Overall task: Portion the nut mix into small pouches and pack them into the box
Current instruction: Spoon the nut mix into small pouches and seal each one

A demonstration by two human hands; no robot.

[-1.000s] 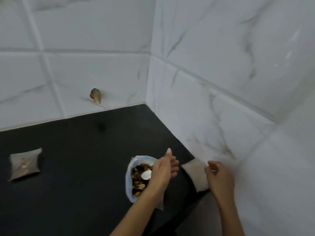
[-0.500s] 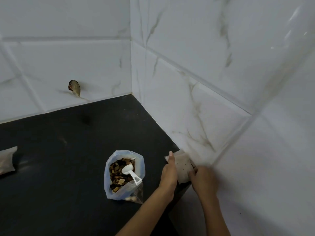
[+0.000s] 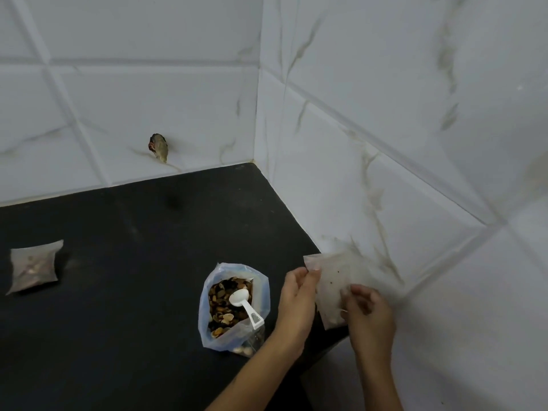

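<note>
An open plastic bag of nut mix (image 3: 234,307) stands on the black counter (image 3: 124,262), with a white scoop (image 3: 244,304) resting in it. Just right of it, both hands hold a small empty translucent pouch (image 3: 330,292) near the wall. My left hand (image 3: 298,295) pinches the pouch's upper left corner. My right hand (image 3: 367,312) grips its right side lower down. A filled pouch (image 3: 32,269) lies flat at the counter's far left. No box is in view.
White marble-look tiled walls (image 3: 385,143) meet in a corner behind and to the right of the counter. A dark hole or fitting (image 3: 158,146) shows in the back wall. The counter's right edge ends close to my hands.
My left hand has let go of the scoop, which now rests in the bag. Both hands have taken the empty pouch from beside the wall and lifted it.
</note>
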